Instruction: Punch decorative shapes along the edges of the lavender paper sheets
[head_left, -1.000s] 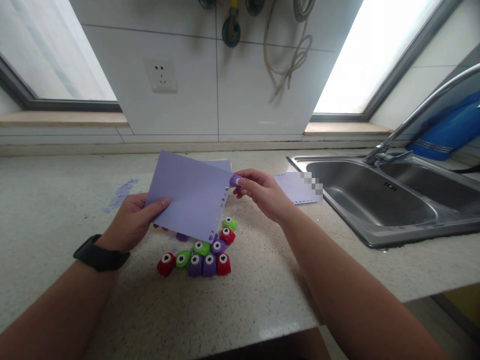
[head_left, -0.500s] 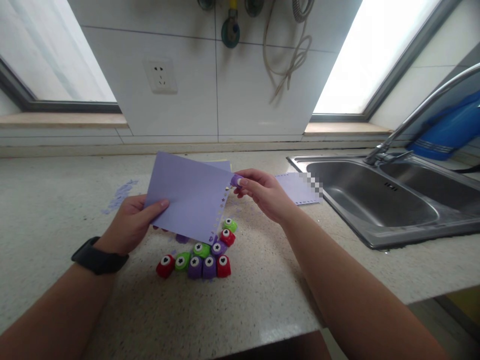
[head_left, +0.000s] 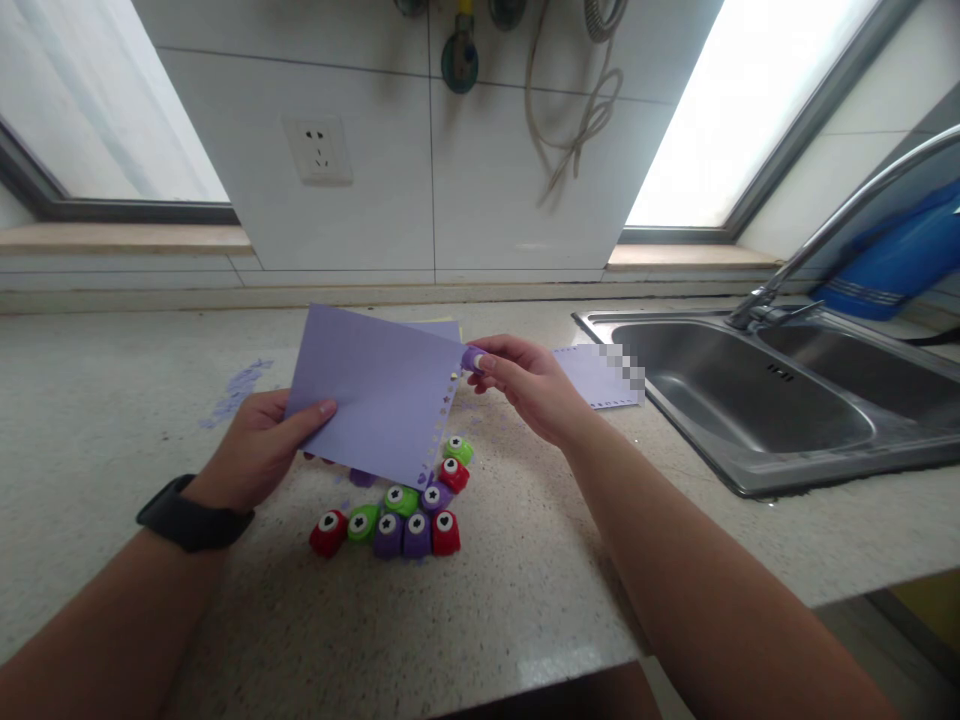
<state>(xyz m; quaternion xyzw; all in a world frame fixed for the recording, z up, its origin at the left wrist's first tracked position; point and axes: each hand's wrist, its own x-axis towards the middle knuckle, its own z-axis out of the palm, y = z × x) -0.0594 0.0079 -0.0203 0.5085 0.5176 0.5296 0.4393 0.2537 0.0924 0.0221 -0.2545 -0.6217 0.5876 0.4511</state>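
Note:
My left hand [head_left: 274,430] pinches the left edge of a purple sheet of paper [head_left: 375,390], thumb on top, holding it tilted above the counter. Small shapes are punched in a row along the sheet's right edge. At its upper right corner my right hand [head_left: 521,380] is closed around a purple craft punch [head_left: 472,360], which sits against the paper's edge. Below the sheet several more craft punches stand close together, among them a red punch [head_left: 328,533], a green punch [head_left: 363,523] and a purple punch [head_left: 417,536]. The paper partly covers some of them.
A second purple sheet [head_left: 596,378] with punched edges lies right of my right hand. Purple paper scraps [head_left: 238,390] are scattered at the left. A steel double sink [head_left: 739,470] with a tap [head_left: 757,300] is at the right. Behind the counter rises a tiled wall [head_left: 360,220].
Almost nothing differs. The view has shifted very slightly, and both hands keep the same hold on the paper and the punch.

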